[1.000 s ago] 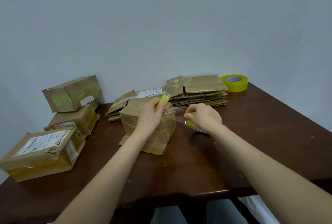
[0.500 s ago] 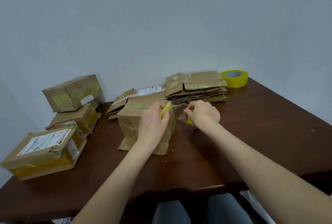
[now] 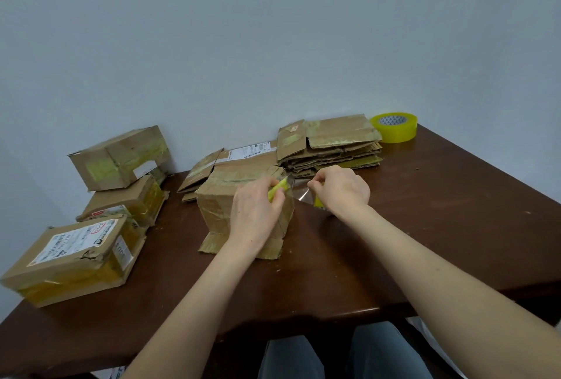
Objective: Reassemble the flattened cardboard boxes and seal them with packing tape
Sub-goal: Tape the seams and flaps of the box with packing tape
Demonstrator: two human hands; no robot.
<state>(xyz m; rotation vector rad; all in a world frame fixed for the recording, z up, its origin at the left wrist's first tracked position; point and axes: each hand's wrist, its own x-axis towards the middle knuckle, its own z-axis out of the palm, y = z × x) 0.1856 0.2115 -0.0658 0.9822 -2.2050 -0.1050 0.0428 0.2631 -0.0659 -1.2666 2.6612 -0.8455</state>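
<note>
An upright cardboard box (image 3: 221, 211) stands at the table's middle, its bottom flaps splayed on the wood. My left hand (image 3: 256, 211) lies against its right face and grips a yellow utility knife (image 3: 277, 189), blade at the box's top right corner. A strip of clear tape (image 3: 300, 192) runs from that corner to my right hand (image 3: 341, 190), which grips a tape roll (image 3: 318, 202), mostly hidden under the fingers. A stack of flattened boxes (image 3: 331, 145) lies behind.
Three taped boxes sit at the left: one (image 3: 73, 260) near the front edge, one (image 3: 127, 202) behind it, and another (image 3: 121, 157) stacked on top. A second yellow tape roll (image 3: 394, 126) stands at the back right. A flat box with a label (image 3: 230, 157) lies behind the upright one.
My left hand brought the knife down from above the box to its top right corner. My right hand drew closer to the box, shortening the stretched tape.
</note>
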